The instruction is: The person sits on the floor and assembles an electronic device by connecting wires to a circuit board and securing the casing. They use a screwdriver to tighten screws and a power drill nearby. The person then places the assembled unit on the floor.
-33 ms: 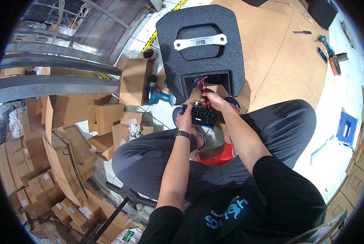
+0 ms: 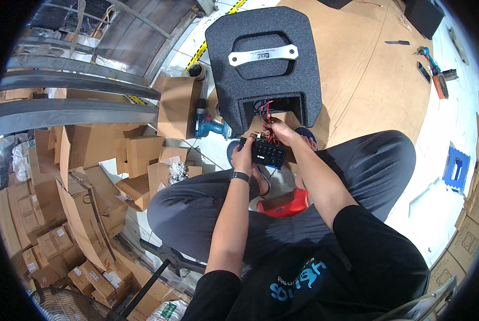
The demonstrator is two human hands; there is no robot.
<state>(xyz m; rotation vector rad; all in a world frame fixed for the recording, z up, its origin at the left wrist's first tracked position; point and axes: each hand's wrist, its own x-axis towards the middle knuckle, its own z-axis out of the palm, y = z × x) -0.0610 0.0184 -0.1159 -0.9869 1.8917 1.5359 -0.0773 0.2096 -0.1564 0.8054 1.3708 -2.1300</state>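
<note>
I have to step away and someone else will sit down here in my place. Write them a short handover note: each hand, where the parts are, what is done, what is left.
Left hand: grips the left end of the black control panel, held in front of the speaker cabinet.
Right hand: at the panel's top edge, fingers among the red and black wires.
Parts: black speaker cabinet lies on the brown board, its rectangular opening facing the person; wires run from the opening to the panel. A blue cordless drill lies on the floor left of the cabinet.
Done: wires pulled out of the opening.
Left: the panel is not yet seated in the opening; whether every wire is attached cannot be told.
</note>
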